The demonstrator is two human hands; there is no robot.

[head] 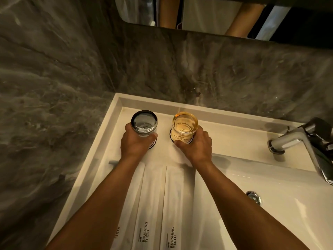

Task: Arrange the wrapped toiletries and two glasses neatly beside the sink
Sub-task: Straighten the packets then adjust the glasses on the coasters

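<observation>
The left hand [134, 144] wraps the dark-rimmed clear glass [144, 123]; the right hand [195, 144] wraps the amber glass [184, 126]. A careless nudge might knock either off its round scalloped paper coaster [181, 140].

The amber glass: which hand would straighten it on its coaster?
The right hand: it already grips the amber glass over its coaster. The left hand is busy holding the grey glass, farther from it.

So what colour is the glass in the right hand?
Amber, gripped by the right hand; seen in the head view.
</observation>
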